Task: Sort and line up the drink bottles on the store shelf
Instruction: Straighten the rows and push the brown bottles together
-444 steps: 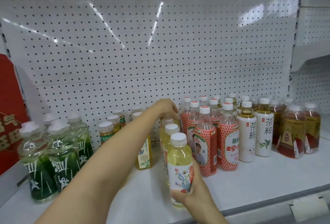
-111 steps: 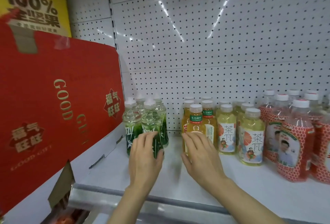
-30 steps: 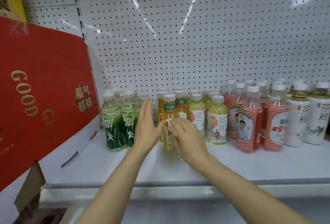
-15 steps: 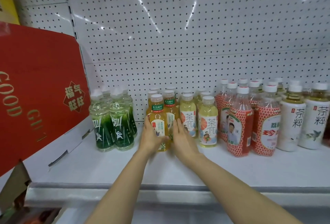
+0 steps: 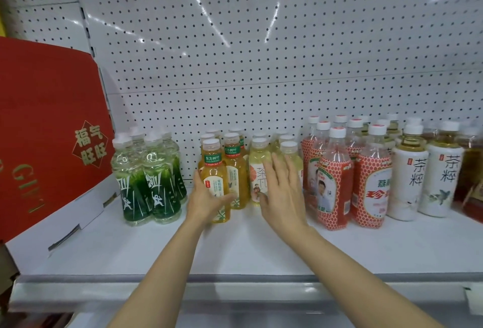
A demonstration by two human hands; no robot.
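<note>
Bare white metal shelf (image 5: 261,249) in front of the rows — open from the front. Gap between green-labelled clear plastic bottles (image 5: 146,184) and amber tea bottles with green neck bands (image 5: 222,178). Tilted red cardboard gift box (image 5: 49,129) blocks the left; red honeycomb-labelled bottles (image 5: 350,178) crowd the right.

Red-dotted bottles (image 5: 335,186), green btls (image 5: 146,184)

The right hand (image 5: 283,191) hides the front pale-yellow bottle (image 5: 290,152) below its shoulder, the red gift box (image 5: 47,129) and far-right amber bottle (image 5: 473,171) are edge-cropped, rear rows mostly concealed
</note>
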